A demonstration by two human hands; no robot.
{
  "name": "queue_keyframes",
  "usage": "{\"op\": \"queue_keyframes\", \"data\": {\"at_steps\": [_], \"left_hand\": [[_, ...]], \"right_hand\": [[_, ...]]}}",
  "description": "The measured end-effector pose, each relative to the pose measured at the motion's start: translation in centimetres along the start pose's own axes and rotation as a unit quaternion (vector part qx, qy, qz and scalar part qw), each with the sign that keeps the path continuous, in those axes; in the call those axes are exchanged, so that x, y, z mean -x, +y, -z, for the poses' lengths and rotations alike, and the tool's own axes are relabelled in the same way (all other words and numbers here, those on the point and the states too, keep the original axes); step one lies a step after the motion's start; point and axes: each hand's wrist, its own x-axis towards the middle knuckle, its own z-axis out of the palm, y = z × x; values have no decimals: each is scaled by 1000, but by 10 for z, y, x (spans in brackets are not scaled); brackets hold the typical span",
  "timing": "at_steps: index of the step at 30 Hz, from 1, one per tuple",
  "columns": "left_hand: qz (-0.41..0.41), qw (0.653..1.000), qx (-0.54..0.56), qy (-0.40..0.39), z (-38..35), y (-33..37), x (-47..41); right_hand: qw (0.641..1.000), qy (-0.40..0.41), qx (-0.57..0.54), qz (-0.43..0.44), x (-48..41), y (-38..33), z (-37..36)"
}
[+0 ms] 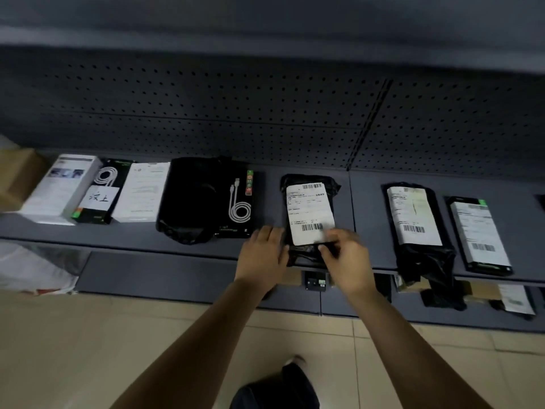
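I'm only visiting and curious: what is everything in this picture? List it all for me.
labelled parcel: 1, black with a white label, middle of the shelf, at the hands
other parcels: 2, black with white labels, shelf, right
cable box: 1, black with a white cable pictured, lying on the bag
bag: 1, black, shelf, left of the middle
noted box: 1, black with a handwritten white note, shelf, left
white packs: 2, white, either side of the noted box
cardboard box: 1, brown, far left
shelf: 1, dark grey
pegboard: 1, dark grey, behind the shelf
floor: beige tiles, below
left hand: 1, flat at the labelled parcel's left edge
right hand: 1, pinching its near end
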Motion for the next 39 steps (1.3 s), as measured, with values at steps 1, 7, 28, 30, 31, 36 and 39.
{"op": "queue_keyframes", "data": {"at_steps": [1,7,28,30,31,36,39], "left_hand": [[-5,1000,-26,2,10,-2,9],[0,997,-72,30,52,-26,49],[-83,987,-140,16,85,-193,61],[-96,985,-138,21,82,-204,65],[-110,983,-143,36,78,-211,67],[-168,969,-151,96,63,-234,80],[-162,970,-158,94,62,-235,79]], "right_hand": [[999,-17,26,16,4,-10,4],[993,-71,38,90,21,-64,6],[998,11,-2,-60,26,-135,-151],[997,16,-8,-68,21,-138,-169],[997,19,-11,-76,19,-139,-176],[995,60,11,-83,6,-137,-196],[994,73,6,-76,10,-138,-195]]}}
